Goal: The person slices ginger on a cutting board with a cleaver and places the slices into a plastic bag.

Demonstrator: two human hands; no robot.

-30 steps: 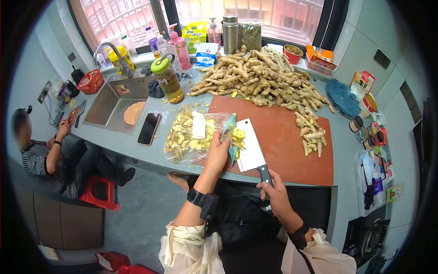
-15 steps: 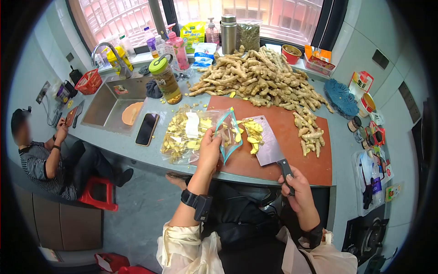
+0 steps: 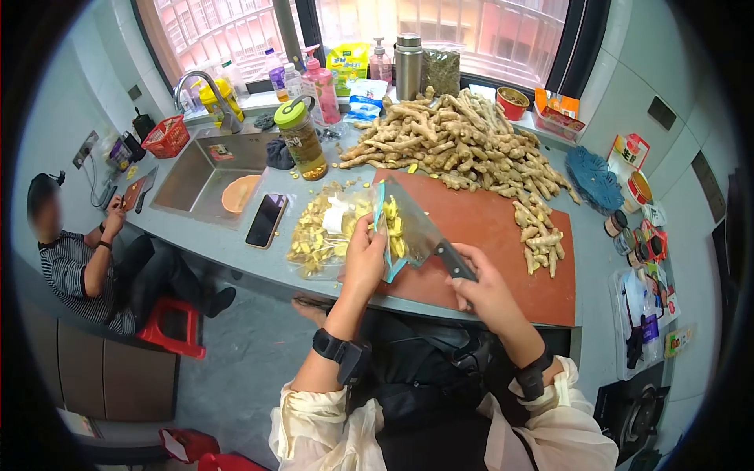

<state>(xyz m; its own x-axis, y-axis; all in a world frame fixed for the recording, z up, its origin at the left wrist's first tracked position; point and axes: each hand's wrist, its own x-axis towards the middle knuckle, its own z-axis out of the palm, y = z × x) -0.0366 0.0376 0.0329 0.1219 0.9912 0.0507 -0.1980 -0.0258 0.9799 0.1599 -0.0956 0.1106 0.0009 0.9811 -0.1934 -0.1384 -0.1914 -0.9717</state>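
My left hand (image 3: 365,255) grips the blue-edged mouth of a clear zip bag (image 3: 314,263) that holds many yellow ginger pieces. In my right hand (image 3: 483,286) is the black handle of a cleaver (image 3: 416,224), its broad blade tilted at the bag's mouth. Yellow ginger slices (image 3: 393,224) show at the opening, beside the blade; whether they are inside the bag or on the blade is hard to tell. Below lies a red-brown cutting board (image 3: 495,267), with a few whole ginger roots (image 3: 542,239) on its right side.
A large heap of ginger roots (image 3: 463,141) covers the back of the counter. Left of the bag are a phone (image 3: 266,220), a green-lidded jar (image 3: 302,145) and a sink (image 3: 184,184). A seated person (image 3: 86,259) is at far left, and a blue dish (image 3: 593,179) sits at right.
My right hand has moved left and up, bringing the cleaver blade with the slices from the board to the bag's mouth. My left hand still holds the bag.
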